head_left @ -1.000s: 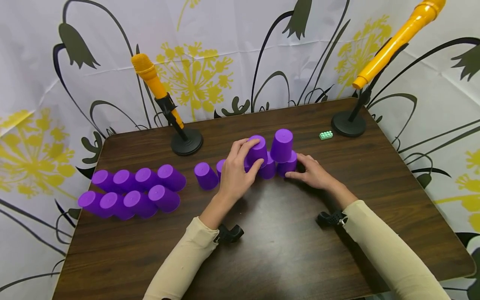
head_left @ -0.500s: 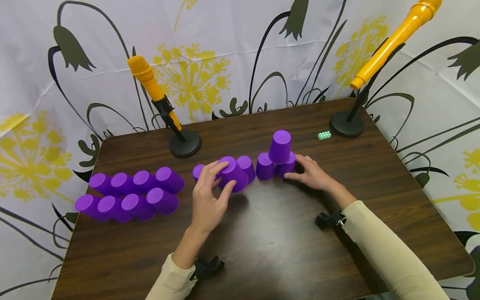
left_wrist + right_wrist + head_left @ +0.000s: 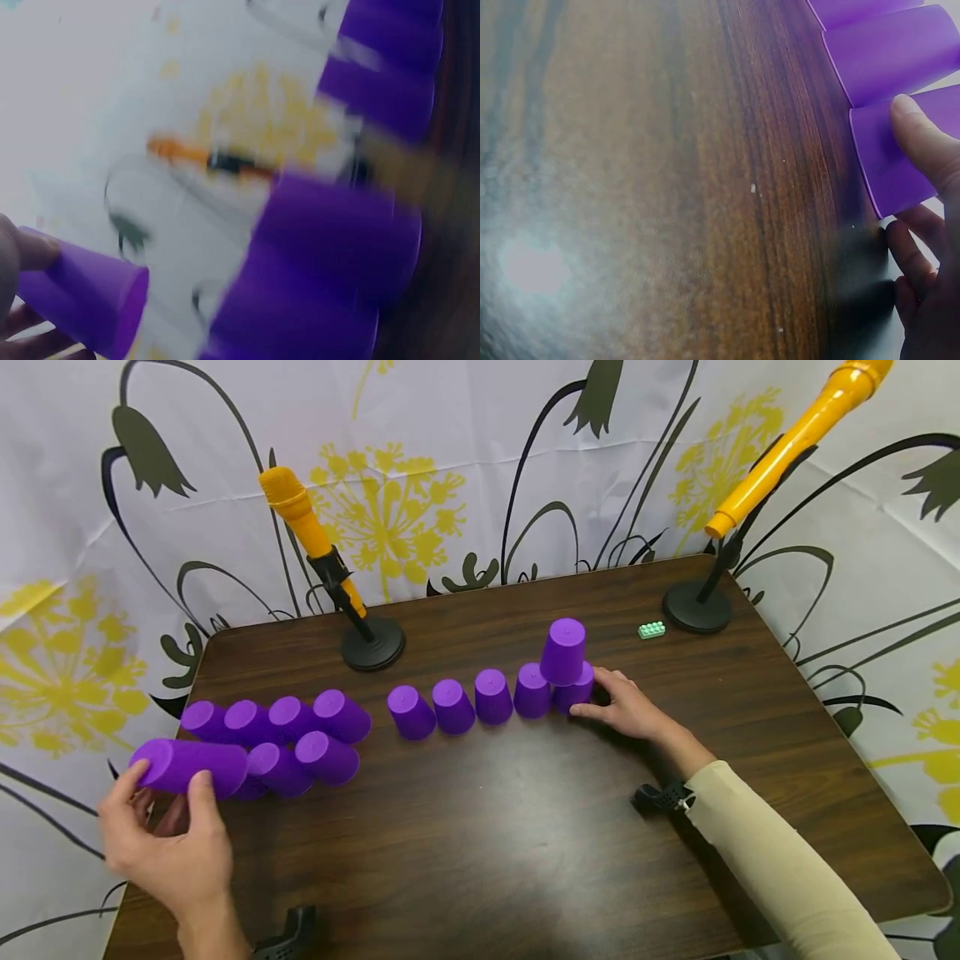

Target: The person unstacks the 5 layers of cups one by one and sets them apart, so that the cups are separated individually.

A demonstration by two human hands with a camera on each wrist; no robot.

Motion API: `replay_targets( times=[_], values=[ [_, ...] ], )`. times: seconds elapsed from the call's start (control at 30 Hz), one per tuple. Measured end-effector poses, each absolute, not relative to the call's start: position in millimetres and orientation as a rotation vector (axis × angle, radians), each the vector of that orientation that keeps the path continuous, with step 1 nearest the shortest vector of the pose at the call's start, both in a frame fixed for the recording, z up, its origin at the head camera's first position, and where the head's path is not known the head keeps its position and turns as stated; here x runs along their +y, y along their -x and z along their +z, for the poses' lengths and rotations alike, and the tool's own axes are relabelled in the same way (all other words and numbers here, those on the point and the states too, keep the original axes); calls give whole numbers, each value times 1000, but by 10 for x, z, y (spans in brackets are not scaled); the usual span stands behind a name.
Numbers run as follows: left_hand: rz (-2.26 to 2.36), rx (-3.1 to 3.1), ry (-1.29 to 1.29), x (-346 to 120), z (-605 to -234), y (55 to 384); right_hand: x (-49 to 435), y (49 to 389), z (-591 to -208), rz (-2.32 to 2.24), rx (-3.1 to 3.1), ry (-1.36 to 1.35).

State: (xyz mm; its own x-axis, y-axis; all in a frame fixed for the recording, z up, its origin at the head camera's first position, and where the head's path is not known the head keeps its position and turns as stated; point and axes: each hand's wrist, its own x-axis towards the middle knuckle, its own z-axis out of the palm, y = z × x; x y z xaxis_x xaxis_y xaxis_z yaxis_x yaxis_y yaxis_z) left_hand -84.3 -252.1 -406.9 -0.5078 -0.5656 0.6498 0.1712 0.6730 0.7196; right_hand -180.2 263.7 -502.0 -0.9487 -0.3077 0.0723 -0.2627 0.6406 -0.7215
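Backdrop (image 3: 450, 410), one, white, printed with yellow and grey-green flowers; counter (image 3: 480, 843), one, dark wood grain, carrying all the cups; right microphone (image 3: 798, 447), orange-yellow, tilted on a black stand at the far right corner; left microphone (image 3: 300, 522), similar, on a black stand behind the cups.

Cup cluster (image 3: 342, 716), purple, at the counter's left, bases up; back row of four; front row partly hidden behind the left hand's load, so its count cannot be told; cup row (image 3: 453, 707), purple, five inverted cups on the counter near the middle.

Left hand (image 3: 168, 852), gripping one cup, thumb on one side, fingers on the other; right hand (image 3: 626, 706), thumb and fingers about the end cup (image 3: 889, 161) of the row.

Held cup (image 3: 191, 767), tilted, raised over the cluster's front row; rim turned toward the counter side in the left wrist view; top cup (image 3: 562, 652), inverted, upon the row's two rightmost cups.

Step in hand, as judged: the left hand placing the held cup at the cluster while the right steadies the row; next move seems to call for levelling its rim and a soft release, neighbours unjostled.

Toy brick (image 3: 652, 630), mint green, studded, beside the right stand.
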Motion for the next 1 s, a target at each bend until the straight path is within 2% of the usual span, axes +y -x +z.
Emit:
replay_targets(
  times=[0.13,0.3,0.7,1.0],
  values=[
    [-803,-1942,-555,-2980,-4325,810,2632,1806,-5024,-1205,2793,482],
    [-736,-1927,-747,-3251,-4494,717,2634,1806,-5026,-1206,2787,480],
    [-691,-2107,-877,-3445,-4679,713,2642,1802,-5033,-1218,2792,476],
    [-710,-2172,-832,-3496,-4800,782,2633,1798,-5027,-1200,2778,457]
  ],
)
